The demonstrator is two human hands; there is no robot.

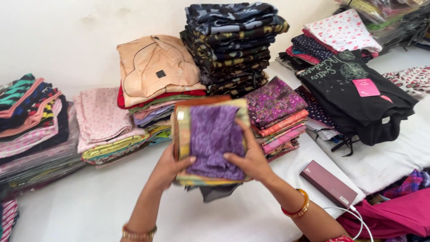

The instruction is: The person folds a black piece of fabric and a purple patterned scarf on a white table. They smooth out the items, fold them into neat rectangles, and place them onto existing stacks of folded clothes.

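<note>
A small stack of folded garments (210, 134), purple patterned cloth on top with yellow-green and orange layers beneath, is lifted above the white surface (89, 206). My left hand (169, 166) grips its left edge, thumb lying on the purple cloth. My right hand (251, 154) grips the right edge, fingers spread over the top. Both wrists wear bangles. A dark grey piece hangs below the stack.
Piles of folded clothes ring the held stack: striped ones (27, 121) at left, pink dotted (101, 121), peach shirt pile (156, 71), tall camouflage pile (233, 45), purple floral pile (275, 112), black shirts (358, 94). A maroon power bank (328, 183) with white cable lies at right.
</note>
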